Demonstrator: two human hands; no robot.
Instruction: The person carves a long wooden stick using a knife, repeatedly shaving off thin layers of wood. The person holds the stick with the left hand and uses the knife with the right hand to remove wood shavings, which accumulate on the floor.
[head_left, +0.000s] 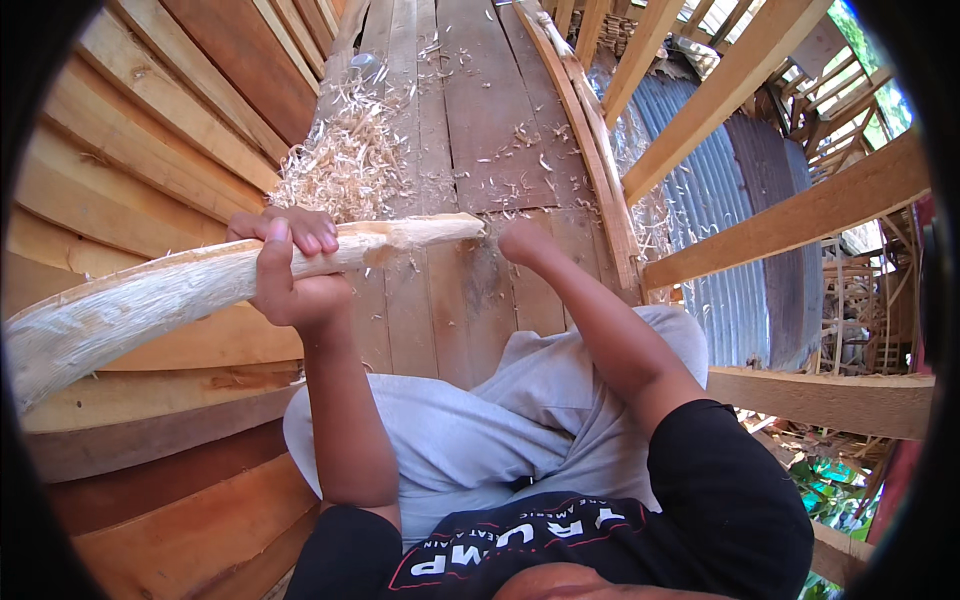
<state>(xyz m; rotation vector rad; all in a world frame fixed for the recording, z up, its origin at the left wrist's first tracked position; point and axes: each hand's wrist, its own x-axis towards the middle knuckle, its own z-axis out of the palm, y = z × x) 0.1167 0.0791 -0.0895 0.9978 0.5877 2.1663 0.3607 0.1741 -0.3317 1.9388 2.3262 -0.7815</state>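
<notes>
A long, slightly curved piece of pale stripped wood point(170, 295) runs from the left edge to the middle of the view and narrows toward its right end. My left hand point(290, 265) is closed around it, thumb on the near side and fingers over the top. Close to the narrow tip is my right hand point(522, 243), curled into a fist. Its fingers face away, and whatever they may hold is hidden. I sit with my legs in light grey trousers point(450, 425) folded under the wood.
Curled wood shavings point(350, 160) lie heaped on the plank floor point(495, 130), beside a small clear round object point(364, 66). Stacked boards point(130, 150) line the left. Timber rails point(780, 215) edge the right, with corrugated metal sheets point(710, 200) beyond them.
</notes>
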